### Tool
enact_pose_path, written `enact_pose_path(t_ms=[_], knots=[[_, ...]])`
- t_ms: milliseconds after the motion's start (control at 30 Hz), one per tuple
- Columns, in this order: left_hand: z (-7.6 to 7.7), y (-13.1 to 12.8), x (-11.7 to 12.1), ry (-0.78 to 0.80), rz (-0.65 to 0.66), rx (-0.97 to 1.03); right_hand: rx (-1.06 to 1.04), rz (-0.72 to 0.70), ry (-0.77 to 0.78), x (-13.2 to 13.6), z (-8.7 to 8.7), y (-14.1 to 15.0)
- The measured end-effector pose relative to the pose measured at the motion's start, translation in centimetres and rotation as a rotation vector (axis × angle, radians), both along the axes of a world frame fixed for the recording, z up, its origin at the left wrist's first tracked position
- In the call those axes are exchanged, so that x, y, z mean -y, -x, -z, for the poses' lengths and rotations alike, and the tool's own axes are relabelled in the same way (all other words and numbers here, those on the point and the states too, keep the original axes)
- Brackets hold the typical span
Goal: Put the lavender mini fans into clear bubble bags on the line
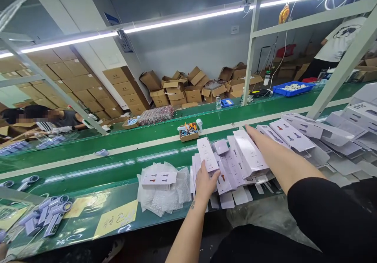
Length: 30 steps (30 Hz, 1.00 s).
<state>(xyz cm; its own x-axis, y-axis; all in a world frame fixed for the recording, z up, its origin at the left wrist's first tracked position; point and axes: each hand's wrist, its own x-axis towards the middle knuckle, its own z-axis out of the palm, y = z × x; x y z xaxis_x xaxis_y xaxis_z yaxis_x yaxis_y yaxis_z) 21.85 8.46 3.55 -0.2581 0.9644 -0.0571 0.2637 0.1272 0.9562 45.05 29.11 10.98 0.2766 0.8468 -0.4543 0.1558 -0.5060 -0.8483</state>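
Note:
My left hand (206, 181) rests on a fanned stack of white product boxes (226, 168) lying on the green conveyor belt (118, 165), its fingers touching one upright box (207, 154). My right hand (257, 135) reaches forward over the same stack, fingers stretched flat toward a larger white box (249, 153); my black sleeve covers the forearm. Whether the right hand grips anything cannot be told. To the left of the stack lies a flat white box (159, 178) on a pile of clear plastic bags (165, 194).
More white boxes (318, 131) pile at the right. Pale handheld gadgets (48, 216) and yellow notes (116, 218) lie at the left front. A small cardboard tray of parts (188, 131) sits mid-belt. Other people work at far left and back right. Cartons stack behind.

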Motion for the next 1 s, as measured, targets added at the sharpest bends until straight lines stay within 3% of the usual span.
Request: enact_pose_path(t_ms=[133, 200, 300, 367, 433, 533, 667, 767, 833, 900, 1000], knots=[[-0.6, -1.6, 0.2, 0.026, 0.001, -0.362, -0.014, -0.023, -0.006, -1.1, -1.6, -0.6], [-1.2, -2.3, 0.1, 0.014, -0.005, -0.562, -0.013, -0.119, -0.07, -0.9, -2.9, -1.1], [-1.7, -3.2, -0.1, -0.036, 0.022, -0.809, 0.197, -0.511, -0.185, 0.6, -4.8, -1.9], [-1.6, -3.3, -0.3, -0.066, 0.062, -0.879, 0.467, -0.803, -0.223, 1.6, -5.5, -2.1], [-1.5, -3.1, -0.7, -0.094, 0.094, -0.893, 0.689, -0.98, -0.22, 1.9, -5.8, -2.3], [-1.8, -2.1, -1.8, -0.187, 0.082, -0.832, 0.902, -1.083, -0.235, 0.6, -5.4, -2.8], [-3.2, 0.8, -3.0, -0.321, 0.005, -0.622, 1.086, -1.032, -0.272, -2.0, -5.0, -4.4], [-3.9, 3.7, -2.8, -0.332, -0.075, -0.465, 1.15, -1.055, -0.258, -3.1, -6.0, -4.4], [-3.7, 5.7, -2.3, -0.292, -0.161, -0.329, 1.199, -1.056, -0.283, -3.6, -7.3, -2.4], [-3.0, 7.7, -1.9, -0.227, -0.26, -0.173, 1.2, -1.064, -0.33, -4.5, -8.4, 1.8], [-1.4, 10.3, -1.7, -0.147, -0.363, -0.01, 1.121, -1.104, -0.258, -6.5, -7.7, 10.0]])
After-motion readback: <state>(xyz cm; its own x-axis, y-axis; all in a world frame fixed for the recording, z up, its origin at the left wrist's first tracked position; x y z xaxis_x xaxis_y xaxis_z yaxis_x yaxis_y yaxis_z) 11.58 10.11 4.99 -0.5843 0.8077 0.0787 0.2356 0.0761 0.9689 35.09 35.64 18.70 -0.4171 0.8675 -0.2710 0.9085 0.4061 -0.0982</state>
